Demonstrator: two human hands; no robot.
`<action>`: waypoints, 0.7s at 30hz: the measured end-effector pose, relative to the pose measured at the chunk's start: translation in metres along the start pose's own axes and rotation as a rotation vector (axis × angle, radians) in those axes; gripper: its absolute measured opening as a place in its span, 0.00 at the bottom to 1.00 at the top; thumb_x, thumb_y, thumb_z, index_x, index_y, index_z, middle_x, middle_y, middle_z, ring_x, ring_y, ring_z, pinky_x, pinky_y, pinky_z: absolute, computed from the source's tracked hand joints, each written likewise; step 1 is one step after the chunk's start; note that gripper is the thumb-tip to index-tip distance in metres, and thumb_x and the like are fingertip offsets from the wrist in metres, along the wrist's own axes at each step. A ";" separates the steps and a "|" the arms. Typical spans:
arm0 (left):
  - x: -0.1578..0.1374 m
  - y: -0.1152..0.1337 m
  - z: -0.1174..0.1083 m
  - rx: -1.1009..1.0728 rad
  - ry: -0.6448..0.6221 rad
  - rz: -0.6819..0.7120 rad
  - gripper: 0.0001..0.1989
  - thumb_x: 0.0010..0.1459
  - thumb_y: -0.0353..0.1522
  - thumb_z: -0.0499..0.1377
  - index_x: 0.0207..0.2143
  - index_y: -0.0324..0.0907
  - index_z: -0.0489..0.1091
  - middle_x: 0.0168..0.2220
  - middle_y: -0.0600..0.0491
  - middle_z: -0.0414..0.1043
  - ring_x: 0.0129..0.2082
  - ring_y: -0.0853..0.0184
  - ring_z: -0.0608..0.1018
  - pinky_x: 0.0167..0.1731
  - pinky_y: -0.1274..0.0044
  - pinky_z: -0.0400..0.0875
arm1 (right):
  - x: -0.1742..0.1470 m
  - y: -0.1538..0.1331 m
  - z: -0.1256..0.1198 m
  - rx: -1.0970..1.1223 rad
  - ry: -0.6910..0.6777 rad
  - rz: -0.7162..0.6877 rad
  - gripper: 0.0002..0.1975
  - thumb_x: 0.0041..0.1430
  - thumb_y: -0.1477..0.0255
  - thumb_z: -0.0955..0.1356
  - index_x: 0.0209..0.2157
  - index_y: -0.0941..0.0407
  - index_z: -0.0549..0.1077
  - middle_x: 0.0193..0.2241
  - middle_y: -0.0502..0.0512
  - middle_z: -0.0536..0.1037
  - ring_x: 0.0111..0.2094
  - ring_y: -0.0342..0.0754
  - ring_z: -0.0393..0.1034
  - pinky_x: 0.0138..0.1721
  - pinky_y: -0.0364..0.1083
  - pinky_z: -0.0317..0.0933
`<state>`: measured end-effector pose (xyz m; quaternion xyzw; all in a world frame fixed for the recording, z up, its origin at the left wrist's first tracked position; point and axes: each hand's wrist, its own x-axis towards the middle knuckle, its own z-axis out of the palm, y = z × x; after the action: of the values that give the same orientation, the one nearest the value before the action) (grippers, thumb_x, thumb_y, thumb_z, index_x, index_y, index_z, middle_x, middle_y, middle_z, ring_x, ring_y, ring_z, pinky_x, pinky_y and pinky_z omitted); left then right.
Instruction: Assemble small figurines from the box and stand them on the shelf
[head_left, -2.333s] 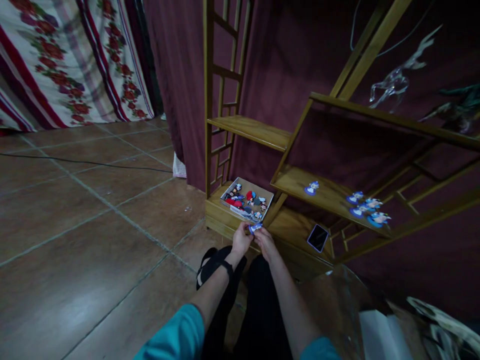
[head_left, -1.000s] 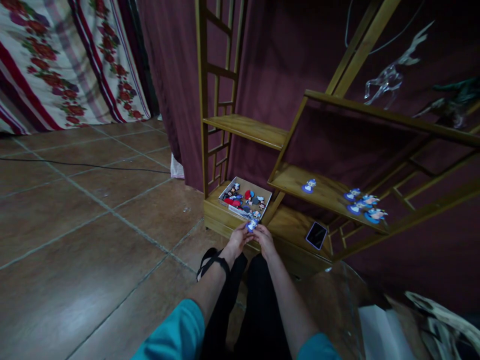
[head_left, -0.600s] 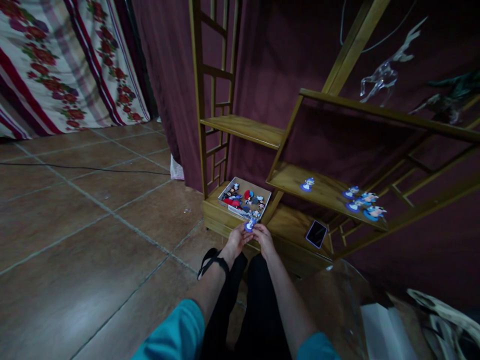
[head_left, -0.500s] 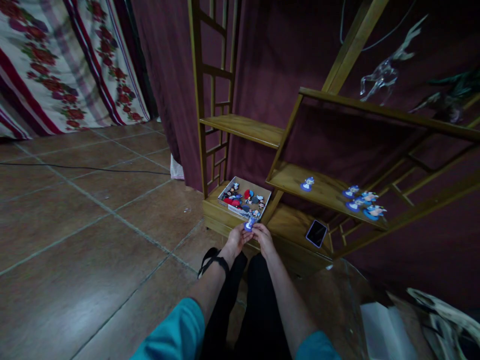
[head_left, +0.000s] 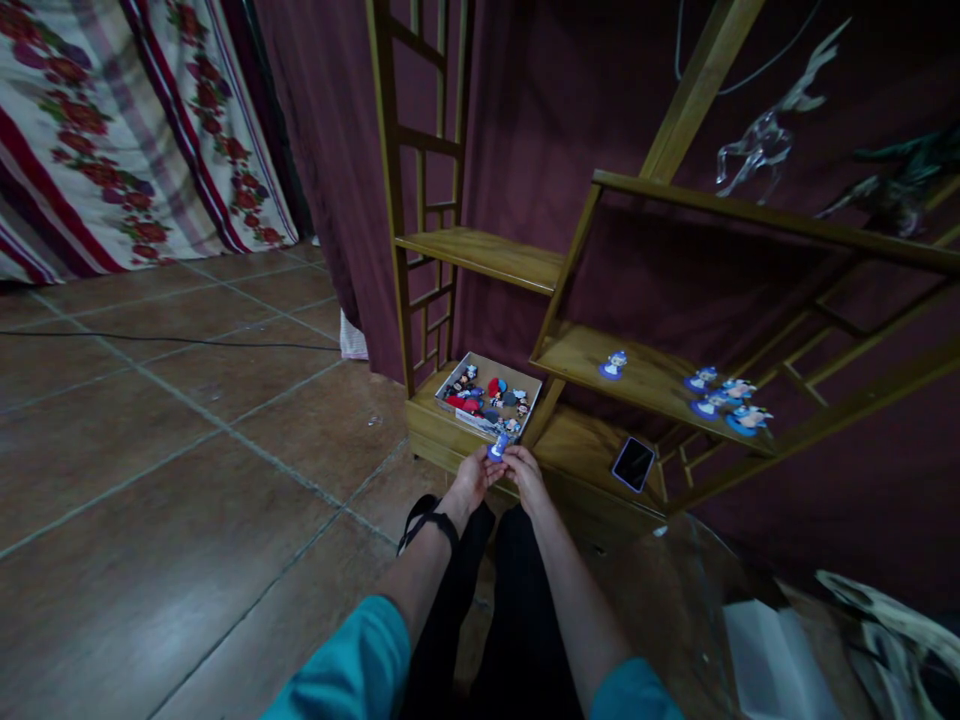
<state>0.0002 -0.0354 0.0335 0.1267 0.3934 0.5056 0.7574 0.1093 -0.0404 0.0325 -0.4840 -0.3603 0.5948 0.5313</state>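
Observation:
A small purple-and-white figurine (head_left: 498, 447) on a round base is held between my two hands, just in front of the box. My left hand (head_left: 472, 477) is closed on it from the left, and my right hand (head_left: 525, 473) pinches it from the right. Just beyond, an open cardboard box (head_left: 456, 411) holds several loose figurines in red, black and blue. On the shelf (head_left: 652, 388) to the right stand similar figurines: one purple figurine (head_left: 613, 365) alone, and a group (head_left: 726, 402) farther right.
A dark-screened phone (head_left: 634, 465) lies on the low shelf to the right. A clear glass deer (head_left: 759, 150) stands on the upper shelf. The wooden shelf frame (head_left: 390, 190) rises at the left, and a white box-like thing (head_left: 776, 655) is on the floor at lower right.
My head view has shifted very slightly. Both hands stay in front of the box, still holding the figurine, which looks tilted or turned a little.

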 end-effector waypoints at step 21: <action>0.008 -0.009 -0.010 -0.039 -0.141 0.153 0.18 0.47 0.19 0.59 0.42 0.38 0.69 0.37 0.49 0.73 0.37 0.68 0.76 0.43 0.72 0.70 | 0.007 0.008 -0.001 0.023 0.018 -0.091 0.17 0.41 0.64 0.70 0.35 0.54 0.74 0.35 0.52 0.78 0.38 0.50 0.70 0.39 0.47 0.64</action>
<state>0.0008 -0.0343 0.0179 0.1771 0.3182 0.5593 0.7447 0.1084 -0.0347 0.0228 -0.4661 -0.3702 0.5699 0.5665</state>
